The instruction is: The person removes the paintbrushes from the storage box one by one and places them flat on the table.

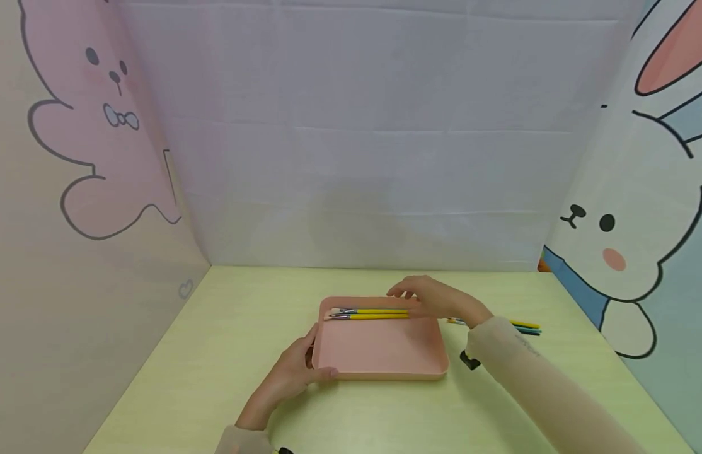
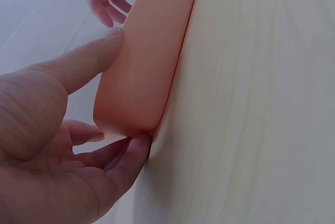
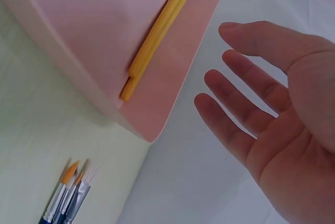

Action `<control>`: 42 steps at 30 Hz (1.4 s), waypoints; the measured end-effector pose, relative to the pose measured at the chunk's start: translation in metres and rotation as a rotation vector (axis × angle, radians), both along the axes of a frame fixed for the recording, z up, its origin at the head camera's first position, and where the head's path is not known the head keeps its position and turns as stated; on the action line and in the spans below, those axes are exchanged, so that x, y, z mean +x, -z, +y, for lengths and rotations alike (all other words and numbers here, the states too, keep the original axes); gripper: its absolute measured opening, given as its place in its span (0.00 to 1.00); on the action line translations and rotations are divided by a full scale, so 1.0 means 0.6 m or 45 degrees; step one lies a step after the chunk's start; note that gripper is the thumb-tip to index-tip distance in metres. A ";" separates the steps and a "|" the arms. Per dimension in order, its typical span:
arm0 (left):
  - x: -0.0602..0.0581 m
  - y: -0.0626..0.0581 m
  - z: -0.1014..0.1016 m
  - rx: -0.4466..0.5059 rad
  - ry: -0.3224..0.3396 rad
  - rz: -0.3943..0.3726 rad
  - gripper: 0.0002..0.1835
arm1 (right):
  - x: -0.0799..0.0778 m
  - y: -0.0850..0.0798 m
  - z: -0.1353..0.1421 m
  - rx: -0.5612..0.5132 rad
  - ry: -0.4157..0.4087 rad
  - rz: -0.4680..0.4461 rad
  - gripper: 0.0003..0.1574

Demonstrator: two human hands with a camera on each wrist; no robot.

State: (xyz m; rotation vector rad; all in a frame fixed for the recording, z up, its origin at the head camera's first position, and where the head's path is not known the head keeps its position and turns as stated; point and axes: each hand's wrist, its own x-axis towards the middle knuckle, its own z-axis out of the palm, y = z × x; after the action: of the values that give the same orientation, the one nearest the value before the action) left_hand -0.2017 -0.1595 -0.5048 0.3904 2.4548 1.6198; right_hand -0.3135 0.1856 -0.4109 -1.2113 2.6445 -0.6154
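Note:
A pink tray (image 1: 379,350) lies on the table, its near left corner gripped by my left hand (image 1: 297,369). In the left wrist view the thumb (image 2: 97,54) presses the tray's outer wall (image 2: 146,62) while the other fingers curl round the corner. Paintbrushes with yellow handles (image 1: 379,316) lie side by side along the tray's far side. My right hand (image 1: 433,297) hovers over the far right corner. In the right wrist view this hand (image 3: 277,103) holds nothing, its fingers apart and clear of the tray rim.
Several more paintbrushes (image 1: 523,326) lie on the table right of the tray, partly behind the right forearm; their bristle tips (image 3: 70,182) show in the right wrist view. The pale wooden table (image 1: 243,315) meets a white backdrop (image 1: 362,157), with printed panels at both sides.

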 end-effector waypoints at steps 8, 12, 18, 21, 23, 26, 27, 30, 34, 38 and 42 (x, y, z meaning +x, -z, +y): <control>-0.005 0.004 -0.002 -0.020 0.013 0.013 0.63 | -0.016 0.018 -0.042 0.055 -0.047 -0.018 0.31; -0.006 0.006 -0.004 -0.018 0.019 0.012 0.63 | -0.017 0.023 -0.060 0.067 -0.040 -0.040 0.31; -0.006 0.007 -0.006 -0.039 0.019 0.013 0.62 | -0.019 0.036 -0.081 0.081 0.000 -0.077 0.30; -0.006 0.007 -0.006 -0.057 0.012 0.010 0.63 | -0.017 0.042 -0.086 0.087 0.056 -0.117 0.30; -0.006 0.008 -0.006 -0.061 0.008 0.012 0.63 | -0.015 0.045 -0.089 0.095 0.104 -0.149 0.31; -0.005 0.007 -0.006 -0.071 0.005 0.009 0.63 | -0.016 0.050 -0.092 0.115 0.133 -0.149 0.32; -0.005 0.007 -0.006 -0.073 0.005 0.007 0.63 | -0.017 0.052 -0.093 0.120 0.130 -0.144 0.33; -0.004 0.006 -0.005 -0.071 -0.001 0.005 0.63 | -0.019 0.057 -0.095 0.141 0.115 -0.122 0.32; -0.002 0.004 -0.003 -0.063 -0.010 0.000 0.63 | -0.020 0.061 -0.098 0.183 0.106 -0.132 0.32; -0.001 0.003 -0.002 -0.062 -0.015 -0.005 0.63 | -0.022 0.064 -0.102 0.214 0.104 -0.138 0.32; -0.001 0.003 -0.002 -0.065 -0.019 -0.004 0.63 | -0.025 0.067 -0.106 0.244 0.096 -0.117 0.31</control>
State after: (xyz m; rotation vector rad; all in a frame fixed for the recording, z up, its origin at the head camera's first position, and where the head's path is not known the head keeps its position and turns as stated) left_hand -0.2021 -0.1609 -0.5064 0.3627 2.4970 1.5584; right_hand -0.3287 0.1221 -0.4510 -1.0097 2.6121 -0.4069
